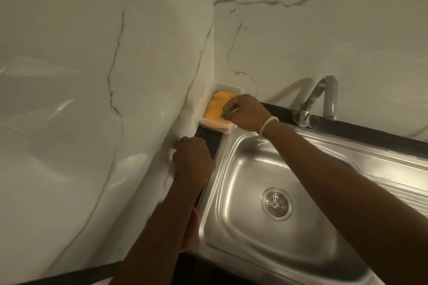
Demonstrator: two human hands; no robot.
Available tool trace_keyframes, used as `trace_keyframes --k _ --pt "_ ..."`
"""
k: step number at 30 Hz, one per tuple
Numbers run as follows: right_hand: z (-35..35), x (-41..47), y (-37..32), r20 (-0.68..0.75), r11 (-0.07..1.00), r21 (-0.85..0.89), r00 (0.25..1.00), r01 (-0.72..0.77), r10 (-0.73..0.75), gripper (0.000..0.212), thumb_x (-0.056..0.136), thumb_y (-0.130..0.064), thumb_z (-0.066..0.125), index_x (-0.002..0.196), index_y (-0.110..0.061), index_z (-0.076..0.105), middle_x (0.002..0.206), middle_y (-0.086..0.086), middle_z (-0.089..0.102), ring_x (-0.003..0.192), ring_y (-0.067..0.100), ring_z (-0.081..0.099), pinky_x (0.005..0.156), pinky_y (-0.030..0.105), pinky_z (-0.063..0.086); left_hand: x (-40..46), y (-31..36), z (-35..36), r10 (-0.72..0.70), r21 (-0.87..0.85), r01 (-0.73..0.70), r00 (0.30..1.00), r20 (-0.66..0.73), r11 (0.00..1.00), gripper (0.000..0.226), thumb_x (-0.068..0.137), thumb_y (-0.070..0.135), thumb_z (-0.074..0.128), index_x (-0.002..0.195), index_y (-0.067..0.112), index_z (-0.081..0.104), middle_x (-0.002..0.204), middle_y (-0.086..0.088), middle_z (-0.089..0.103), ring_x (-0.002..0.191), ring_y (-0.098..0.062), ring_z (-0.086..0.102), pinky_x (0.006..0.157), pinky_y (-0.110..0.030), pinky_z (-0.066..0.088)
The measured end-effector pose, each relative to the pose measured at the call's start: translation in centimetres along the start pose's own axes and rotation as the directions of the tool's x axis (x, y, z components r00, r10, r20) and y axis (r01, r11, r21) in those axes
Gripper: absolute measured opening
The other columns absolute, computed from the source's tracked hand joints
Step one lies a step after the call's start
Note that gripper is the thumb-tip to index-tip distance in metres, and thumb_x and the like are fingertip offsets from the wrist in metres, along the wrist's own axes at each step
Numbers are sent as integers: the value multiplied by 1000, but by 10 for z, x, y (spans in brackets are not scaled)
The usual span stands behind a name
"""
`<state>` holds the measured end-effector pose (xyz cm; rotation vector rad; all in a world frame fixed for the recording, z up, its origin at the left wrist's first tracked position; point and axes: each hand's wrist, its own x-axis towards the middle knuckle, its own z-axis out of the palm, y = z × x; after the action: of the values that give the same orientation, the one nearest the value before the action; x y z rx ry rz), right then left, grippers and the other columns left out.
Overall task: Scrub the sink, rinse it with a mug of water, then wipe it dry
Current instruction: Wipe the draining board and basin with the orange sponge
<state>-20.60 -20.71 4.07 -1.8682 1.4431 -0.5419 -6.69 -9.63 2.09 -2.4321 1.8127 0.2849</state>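
Observation:
A steel sink (234, 169) with a round drain (276, 202) fills the lower right. In the back corner a white tray (222, 128) holds an orange sponge (216, 107). My right hand (245, 113) reaches over the sink's back left corner, and its curled fingers are on the sponge's right edge. My left hand (193, 157) rests as a loose fist on the dark counter strip (209, 137) beside the left wall, holding nothing I can see. A red mug (192, 227) shows partly under my left forearm.
A chrome tap (324, 102) stands at the back of the sink on the dark counter ledge. Marble walls (92, 99) close in on the left and behind. The sink's ribbed drainboard (393, 169) runs off to the right.

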Motion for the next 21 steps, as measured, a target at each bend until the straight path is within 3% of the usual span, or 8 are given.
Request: trace_keyframes --k 3,6,9,11,13,17,19,21 --pt "6 54 -3 -40 990 -142 999 -12 7 26 83 -14 68 107 -5 70 114 11 66 106 25 61 94 31 48 2 11 -6 7 -37 -8 1000 -10 999 53 74 41 73 114 11 57 113 -5 56 105 -22 55 79 -32 48" --pt "22 92 3 113 930 -368 993 14 30 52 89 -23 66 137 -7 52 143 12 49 132 27 45 105 29 35 -8 20 -14 44 -109 -48 998 -38 993 70 76 59 68 124 11 50 119 -5 55 109 -21 54 84 -33 47" --pt "53 116 23 288 815 -572 952 86 102 73 85 -40 71 145 -10 41 147 13 44 135 31 41 108 36 36 -26 26 -14 106 -131 -116 991 -83 985 78 79 66 61 132 11 45 124 -5 55 114 -22 56 90 -34 46" --pt "73 124 38 302 813 -577 945 76 126 68 90 -41 65 146 -12 39 147 13 43 133 31 43 108 34 37 -34 29 -9 116 -155 -141 980 -159 978 80 73 68 68 127 11 53 114 -6 63 104 -25 63 80 -38 53" --pt "85 128 50 230 820 -569 970 69 77 52 97 -32 55 143 -11 44 143 14 49 128 30 49 101 32 39 -38 33 -1 110 -177 -131 986 -124 976 80 70 70 68 124 14 55 111 -5 64 101 -24 66 75 -38 57" --pt "90 130 52 166 805 -586 986 94 6 28 95 -26 55 113 -7 66 114 12 66 105 30 62 88 38 52 -35 41 4 158 -123 -171 982 -104 978 78 58 73 73 109 15 64 96 -2 70 83 -19 70 62 -33 56" --pt "87 127 51 131 830 -549 991 101 -34 27 95 -29 57 103 -6 68 105 12 67 97 29 63 80 34 49 -33 47 5 176 -147 -186 981 -77 971 78 68 71 69 122 15 58 113 -3 65 101 -20 66 76 -36 55" --pt "79 124 51 47 883 -465 998 60 -44 23 93 -31 57 84 -11 64 90 9 63 83 24 58 78 30 44 -32 50 1 188 -144 -196 980 -65 970 77 62 71 73 114 15 62 104 -2 67 93 -19 69 70 -35 56"
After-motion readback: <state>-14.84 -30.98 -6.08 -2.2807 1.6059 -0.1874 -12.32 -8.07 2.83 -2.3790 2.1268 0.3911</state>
